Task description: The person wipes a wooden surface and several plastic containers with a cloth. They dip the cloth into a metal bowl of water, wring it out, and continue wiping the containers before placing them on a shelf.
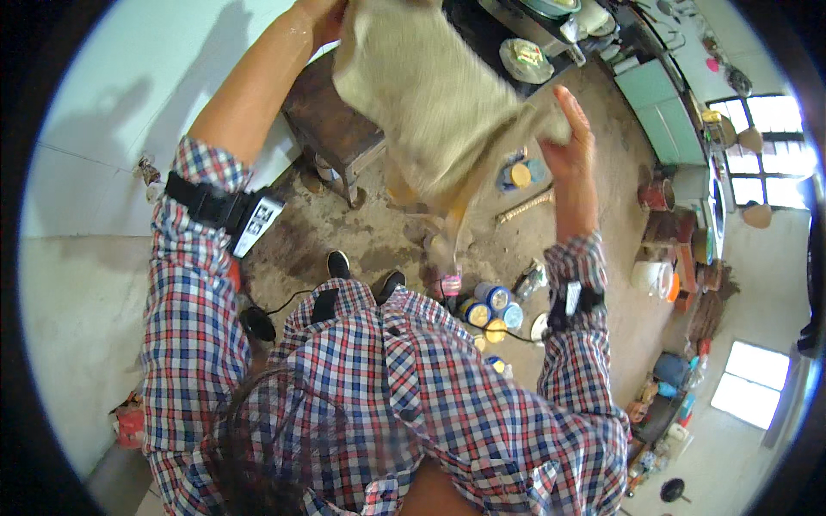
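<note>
A beige cloth (439, 97), blurred by motion, hangs spread between my two hands over the floor. My left hand (326, 19) is at the top edge of the view, partly cut off, and appears to grip the cloth's upper left side. On the other side, my right hand (571, 145) holds the cloth's right corner, with one digit pointing up and some fingers hidden by fabric. The lower end of the cloth trails down in a blurred strip. Behind it, a dark brown wooden table (329, 106) is partly covered.
Several lidded tubs (495, 297) and a pink-lidded jar (451, 282) stand on the floor near my feet, with a black cable beside them. A plastic-wrapped package (526, 61) lies on a black surface. A pale green cabinet (664, 113) and a white bucket (647, 277) are at the right.
</note>
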Demonstrator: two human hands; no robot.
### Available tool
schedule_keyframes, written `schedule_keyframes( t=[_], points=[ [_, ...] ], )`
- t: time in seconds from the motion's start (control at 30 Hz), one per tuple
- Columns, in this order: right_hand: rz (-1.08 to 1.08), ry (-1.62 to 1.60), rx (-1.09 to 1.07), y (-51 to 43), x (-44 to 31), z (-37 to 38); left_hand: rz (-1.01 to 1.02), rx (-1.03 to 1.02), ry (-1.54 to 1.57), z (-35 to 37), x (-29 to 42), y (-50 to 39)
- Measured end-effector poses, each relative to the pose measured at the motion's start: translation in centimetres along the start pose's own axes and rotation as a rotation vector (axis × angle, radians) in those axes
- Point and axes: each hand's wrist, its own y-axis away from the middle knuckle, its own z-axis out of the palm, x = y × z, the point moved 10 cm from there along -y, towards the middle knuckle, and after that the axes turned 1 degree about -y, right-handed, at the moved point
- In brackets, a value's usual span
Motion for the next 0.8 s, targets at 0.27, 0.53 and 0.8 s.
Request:
schedule_keyframes(
  t=[0.27, 0.53, 0.8],
  points=[
    [0.487, -0.455, 0.068, 2.4, 17.9, 7.3, -0.526, 0.049, -0.086, -6.9, -13.0, -0.1],
    [0.005, 0.561, -0.674, 10.0, 8.9, 12.4, -0.319, 0.016, 0.282, -10.0, -8.2, 2.0],
    [0.351, -0.369, -0.446, 2.8, 19.1, 15.3, -0.289, -0.004, 0.245, -3.6, -5.1, 3.7]
  ],
)
